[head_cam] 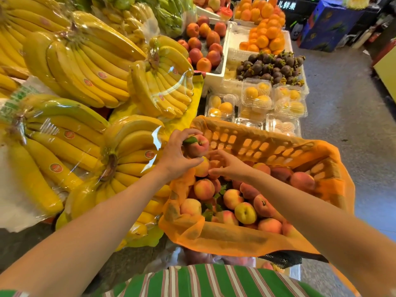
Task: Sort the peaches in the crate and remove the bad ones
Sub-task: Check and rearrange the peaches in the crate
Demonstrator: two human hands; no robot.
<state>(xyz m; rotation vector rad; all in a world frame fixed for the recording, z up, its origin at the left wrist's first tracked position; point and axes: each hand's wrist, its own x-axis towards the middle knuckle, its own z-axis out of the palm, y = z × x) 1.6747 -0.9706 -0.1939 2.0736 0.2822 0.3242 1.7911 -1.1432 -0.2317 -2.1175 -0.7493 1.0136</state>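
Observation:
An orange plastic crate (263, 146) lined with orange mesh cloth holds several flat peaches (233, 198), pink, red and yellow, with some green leaves among them. My left hand (177, 155) grips one pink flat peach (198, 145) with a green leaf on it, lifted above the crate's far left corner. My right hand (227, 166) reaches into the same corner just below, its fingers curled on a peach (202, 168) in the pile; whether it grips that peach is hard to tell.
Wrapped banana bunches (85, 82) crowd the stand on the left, right against the crate. Beyond the crate stand clear boxes of yellow fruit (257, 97), mangosteens (272, 67), nectarines (205, 43) and oranges (265, 24). Grey floor (347, 103) lies to the right.

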